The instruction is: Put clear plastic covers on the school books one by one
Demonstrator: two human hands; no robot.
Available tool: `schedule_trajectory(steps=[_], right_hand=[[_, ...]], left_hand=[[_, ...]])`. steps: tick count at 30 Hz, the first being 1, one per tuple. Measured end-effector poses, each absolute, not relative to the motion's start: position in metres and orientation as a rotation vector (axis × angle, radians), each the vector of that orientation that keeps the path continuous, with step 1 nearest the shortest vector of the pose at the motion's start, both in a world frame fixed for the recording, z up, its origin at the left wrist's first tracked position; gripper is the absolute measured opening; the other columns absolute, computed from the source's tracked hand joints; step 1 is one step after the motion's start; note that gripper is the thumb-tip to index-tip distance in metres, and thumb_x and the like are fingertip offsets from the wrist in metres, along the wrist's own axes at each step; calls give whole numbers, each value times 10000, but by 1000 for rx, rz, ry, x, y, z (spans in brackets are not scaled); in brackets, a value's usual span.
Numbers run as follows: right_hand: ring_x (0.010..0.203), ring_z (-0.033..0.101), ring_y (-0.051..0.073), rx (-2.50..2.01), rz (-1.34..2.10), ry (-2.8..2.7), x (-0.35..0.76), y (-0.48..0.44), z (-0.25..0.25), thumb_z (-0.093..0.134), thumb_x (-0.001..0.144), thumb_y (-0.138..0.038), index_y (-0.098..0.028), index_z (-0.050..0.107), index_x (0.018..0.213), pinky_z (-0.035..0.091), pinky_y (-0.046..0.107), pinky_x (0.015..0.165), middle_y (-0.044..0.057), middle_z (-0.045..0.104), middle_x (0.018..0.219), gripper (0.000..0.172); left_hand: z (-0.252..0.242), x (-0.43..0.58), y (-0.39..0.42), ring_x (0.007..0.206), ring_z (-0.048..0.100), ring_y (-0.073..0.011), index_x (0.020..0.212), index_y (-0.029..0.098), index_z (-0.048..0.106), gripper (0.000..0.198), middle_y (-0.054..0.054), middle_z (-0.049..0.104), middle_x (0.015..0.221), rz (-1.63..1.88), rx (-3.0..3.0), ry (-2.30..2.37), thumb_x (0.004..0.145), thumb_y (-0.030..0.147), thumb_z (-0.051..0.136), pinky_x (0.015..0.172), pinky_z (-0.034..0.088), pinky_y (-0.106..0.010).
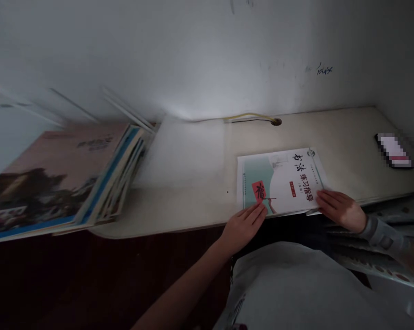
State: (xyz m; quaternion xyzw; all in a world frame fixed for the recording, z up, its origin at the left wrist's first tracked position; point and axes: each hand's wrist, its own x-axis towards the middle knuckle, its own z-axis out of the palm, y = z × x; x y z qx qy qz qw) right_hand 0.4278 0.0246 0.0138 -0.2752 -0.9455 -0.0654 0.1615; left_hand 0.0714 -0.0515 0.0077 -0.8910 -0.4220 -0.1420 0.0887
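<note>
A book (285, 183) with a white and green cover, black Chinese characters and a red square lies flat on the desk near its front edge. At least one more sheet or booklet peeks out beneath its lower right corner. My left hand (244, 229) rests with straight fingers on the book's front edge, by the red square. On the book's right side, my right hand (342, 211) touches the cover near the corner, fingers stretched out. Both thumbs are hidden from view. A grey band (385, 236) circles my right wrist.
A stack of books (56, 174) with a pinkish top cover stands at the left of the desk (182, 208). White paper (186, 151) lies beside it. Yellow and black cables run to a hole (276, 122) at the wall. A phone (394, 150) lies far right.
</note>
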Motion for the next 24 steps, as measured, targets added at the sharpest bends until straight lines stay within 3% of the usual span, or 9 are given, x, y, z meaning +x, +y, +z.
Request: schedule_trajectory(steps=[5, 7, 9, 11, 14, 18, 21, 24], right_hand=[[1021, 637, 248, -936, -78, -2632, 419, 44, 24, 550, 890, -380, -199, 679, 1060, 547, 419, 853, 109, 684, 1111, 280], [1106, 592, 287, -1055, -157, -2599, 417, 49, 22, 541, 883, -432, -193, 642, 1142, 521, 458, 890, 142, 628, 1210, 367], [1208, 519, 332, -1144, -255, -2566, 416, 51, 16, 537, 866, -497, -171, 558, 1261, 479, 505, 940, 187, 541, 1321, 513], [1249, 481, 351, -1181, -316, -2546, 418, 50, 8, 518, 865, -529, -144, 478, 1332, 450, 528, 965, 223, 497, 1355, 606], [1259, 475, 348, -1201, -346, -2537, 422, 47, -3, 498, 879, -517, -131, 421, 1371, 427, 524, 987, 243, 492, 1353, 630], [1285, 449, 337, -1217, -354, -2534, 424, 45, -10, 493, 888, -493, -129, 385, 1404, 388, 516, 1021, 248, 475, 1372, 641], [1298, 434, 328, -1228, -357, -2532, 425, 46, -13, 475, 896, -503, -126, 367, 1418, 368, 508, 1032, 239, 476, 1375, 654], [1304, 426, 316, -1241, -349, -2528, 426, 47, -16, 462, 903, -502, -130, 359, 1426, 359, 498, 1037, 229, 468, 1387, 650]], left_hand=[[16, 75, -34, 918, 682, -170, 973, 213, 697, 233, -66, 713, 1045, -700, -2663, -1590, 929, 312, 490, 831, 561, -335], [14, 72, -29, 1048, 637, -209, 1045, 211, 673, 230, -100, 660, 1163, -840, -2557, -1824, 905, 314, 523, 882, 545, -387], [10, 63, -27, 1216, 535, -255, 1204, 192, 585, 357, -153, 518, 1357, -1010, -2405, -2079, 879, 336, 551, 941, 512, -437], [8, 52, -27, 1271, 487, -268, 1295, 168, 493, 449, -187, 436, 1425, -1272, -2260, -2370, 884, 348, 521, 960, 497, -446], [17, 36, -25, 1165, 581, -244, 1202, 161, 542, 367, -164, 596, 1260, -1904, -2006, -2795, 880, 333, 510, 939, 507, -424], [43, 28, -10, 951, 662, -199, 875, 172, 635, 217, -68, 707, 945, -2611, -1563, -3075, 728, 321, 690, 872, 523, -365], [55, 27, 6, 783, 655, -157, 736, 153, 646, 246, -46, 703, 810, -2707, -1418, -3280, 596, 299, 786, 748, 517, -284], [58, 26, 18, 680, 625, -144, 775, 137, 687, 322, -50, 702, 762, -2512, -1500, -3482, 526, 292, 821, 646, 478, -259]])
